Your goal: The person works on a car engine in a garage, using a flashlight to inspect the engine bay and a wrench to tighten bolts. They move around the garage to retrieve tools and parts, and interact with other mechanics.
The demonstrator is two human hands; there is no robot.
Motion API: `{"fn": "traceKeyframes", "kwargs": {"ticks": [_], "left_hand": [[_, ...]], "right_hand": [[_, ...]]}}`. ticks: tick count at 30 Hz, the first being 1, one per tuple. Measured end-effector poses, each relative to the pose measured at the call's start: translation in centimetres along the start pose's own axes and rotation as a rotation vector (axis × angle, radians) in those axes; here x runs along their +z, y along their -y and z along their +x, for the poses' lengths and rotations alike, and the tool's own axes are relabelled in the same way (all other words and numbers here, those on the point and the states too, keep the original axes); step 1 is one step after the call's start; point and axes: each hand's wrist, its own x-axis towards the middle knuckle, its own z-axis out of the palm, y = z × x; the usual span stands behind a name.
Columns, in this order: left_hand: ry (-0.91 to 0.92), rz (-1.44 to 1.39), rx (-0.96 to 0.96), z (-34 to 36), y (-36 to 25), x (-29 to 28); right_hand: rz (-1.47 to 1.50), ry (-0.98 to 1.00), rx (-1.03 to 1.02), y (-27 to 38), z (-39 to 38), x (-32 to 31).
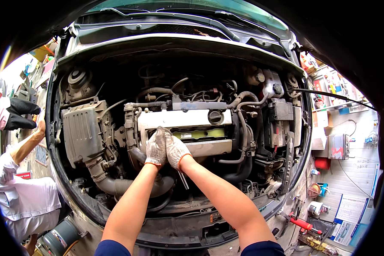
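Note:
Both my hands wear pale knitted work gloves with orange cuffs and meet over the left part of the silver engine cover [205,149]. My left hand [156,147] is closed, its fingers pressed in against the right; whatever they hold is hidden. Beside it, my right hand [175,147] is closed too. A slim metal tool handle [184,181] juts out below the right wrist, toward me; its upper end is hidden by the gloves. Just right of my hands, a long opening in the cover shows a yellow-green strip [202,134]. Above that sits the black oil filler cap [215,117].
A black air filter box [85,133] and a ribbed intake hose [123,186] lie left. Right are the battery [280,123] and coolant tank [273,85]. A prop rod [335,94] crosses at right. Another person's arm [28,143] rests against the car's left side.

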Motion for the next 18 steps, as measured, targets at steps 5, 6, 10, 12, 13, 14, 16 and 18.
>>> {"fn": "traceKeyframes", "kwargs": {"ticks": [5,6,10,12,13,14,16,18], "left_hand": [[0.005,0.006,0.043,0.1,0.3,0.5],[0.008,0.0,0.047,0.1,0.3,0.7],[0.007,-0.029,0.02,0.2,0.5,0.2],[0.025,-0.02,-0.024,-0.2,-0.4,1.0],[0.013,-0.001,-0.011,-0.4,-0.8,1.5],[-0.044,0.047,0.006,-0.7,-0.7,0.2],[-0.06,0.061,0.013,-0.7,-0.1,-0.5],[-0.009,0.046,0.075,-0.4,-0.1,1.4]], "right_hand": [[-0.051,0.035,0.027,-1.0,0.6,-0.8],[-0.086,0.053,0.039,-1.2,0.8,-1.0],[0.008,0.062,0.031,0.5,0.5,-1.7],[-0.075,0.158,-0.017,-0.3,0.6,-2.9],[-0.119,0.206,-0.044,-0.6,1.0,-4.1],[-0.373,0.332,-0.096,2.9,1.4,-5.9],[-0.475,0.437,-0.106,6.1,1.4,-7.4],[-0.485,0.405,-0.213,1.0,2.8,-8.1]]}}
